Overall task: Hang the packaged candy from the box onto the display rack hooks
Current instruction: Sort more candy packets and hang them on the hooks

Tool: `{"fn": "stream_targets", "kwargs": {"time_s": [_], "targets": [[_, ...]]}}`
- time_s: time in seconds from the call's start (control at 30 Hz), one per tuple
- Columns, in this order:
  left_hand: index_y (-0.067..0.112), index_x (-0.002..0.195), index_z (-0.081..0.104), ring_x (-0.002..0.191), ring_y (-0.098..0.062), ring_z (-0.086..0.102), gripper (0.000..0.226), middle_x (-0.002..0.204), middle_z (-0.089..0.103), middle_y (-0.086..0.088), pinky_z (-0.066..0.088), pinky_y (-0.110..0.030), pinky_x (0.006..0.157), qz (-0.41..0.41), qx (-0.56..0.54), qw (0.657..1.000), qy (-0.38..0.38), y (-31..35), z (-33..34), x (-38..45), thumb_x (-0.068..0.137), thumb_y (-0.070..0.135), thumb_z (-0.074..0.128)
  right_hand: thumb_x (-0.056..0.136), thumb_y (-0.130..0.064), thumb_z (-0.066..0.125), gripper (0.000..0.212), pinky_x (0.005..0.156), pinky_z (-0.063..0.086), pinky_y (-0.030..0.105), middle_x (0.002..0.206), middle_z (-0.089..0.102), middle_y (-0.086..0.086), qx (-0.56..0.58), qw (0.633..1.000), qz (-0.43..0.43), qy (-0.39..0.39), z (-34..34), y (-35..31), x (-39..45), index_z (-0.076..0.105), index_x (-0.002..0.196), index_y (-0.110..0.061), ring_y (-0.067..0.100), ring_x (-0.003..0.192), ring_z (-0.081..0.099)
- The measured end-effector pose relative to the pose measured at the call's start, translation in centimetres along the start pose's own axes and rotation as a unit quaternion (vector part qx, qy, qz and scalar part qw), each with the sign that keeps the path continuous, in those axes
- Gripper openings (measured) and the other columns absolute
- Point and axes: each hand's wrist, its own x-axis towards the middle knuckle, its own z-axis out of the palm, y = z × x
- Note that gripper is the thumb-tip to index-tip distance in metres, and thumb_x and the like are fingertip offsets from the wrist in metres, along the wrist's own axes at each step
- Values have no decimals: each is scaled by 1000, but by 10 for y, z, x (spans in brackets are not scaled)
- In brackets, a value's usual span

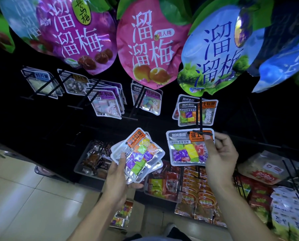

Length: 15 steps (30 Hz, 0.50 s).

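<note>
We see the right hand (220,159) pinch a candy packet (188,148) at its top edge against the black hook (201,119) at twelve o'clock, while at nine o'clock the left hand (118,173) grips a fanned stack of packets (138,155).

The candy packet (188,148) you see nearest the hook is silver with an orange label and purple, yellow, green and red sweets showing through. Above you hang a purple bag (72,32), a pink bag (150,42) and a blue-and-white bag (214,49), each topped in green. Your floor tiles (23,197) are pale cream.
</note>
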Motion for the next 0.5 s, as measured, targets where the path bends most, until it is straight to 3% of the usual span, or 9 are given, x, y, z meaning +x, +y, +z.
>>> {"fn": "stream_targets", "kwargs": {"time_s": [0.23,0.5], "targets": [[27,122,61,75,-22,79,28,93,81,2,60,-35,46,14,11,1000,-7,3,-2,1,106,42,45,98,-6,63,19,75,52,13,79,74,-18,12,1000,-7,14,-5,3,2,63,95,-24,-2,79,68],[28,123,62,81,-27,78,29,100,80,-1,60,-37,51,6,4,999,-32,6,3,7,105,44,46,98,-9,66,19,86,54,29,83,74,-10,5,999,-16,47,-1,7,14,66,97,-27,14,88,70]]}}
